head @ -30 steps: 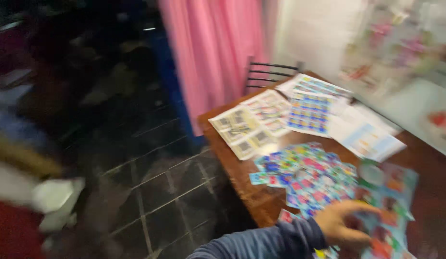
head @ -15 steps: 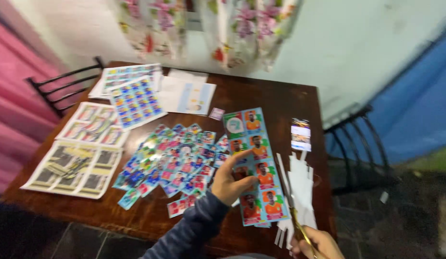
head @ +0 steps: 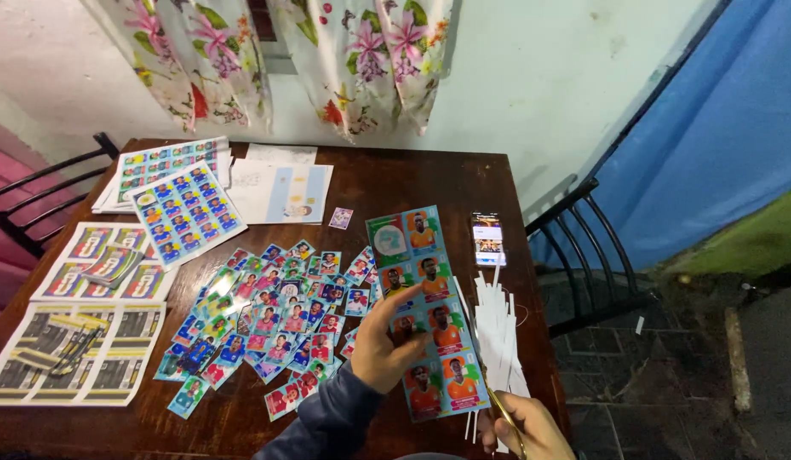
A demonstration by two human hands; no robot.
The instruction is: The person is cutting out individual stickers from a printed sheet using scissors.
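My left hand (head: pixel 385 341) grips the left edge of a long sheet of portrait stickers (head: pixel 425 302) that lies on the dark wooden table (head: pixel 395 183). At the table's near right edge, my right hand (head: pixel 519 426) holds gold-coloured scissors (head: pixel 500 411), whose blades point toward the lower end of the sheet. A spread of several cut sticker cards (head: pixel 268 328) lies just left of my left hand. White paper strips (head: pixel 498 328) are piled to the right of the sheet.
A phone (head: pixel 487 239) with its screen lit lies right of the sheet's top. Uncut printed sheets (head: pixel 184 213) and more sheets (head: pixel 72 349) cover the left side. Black chairs (head: pixel 583 255) stand at the table's right and left. Floral curtains (head: pixel 310 60) hang behind.
The view has swung from the dark floor and pink curtain to face the table squarely. My left hand stays on the sticker sheet; my right hand with the scissors has come into view.
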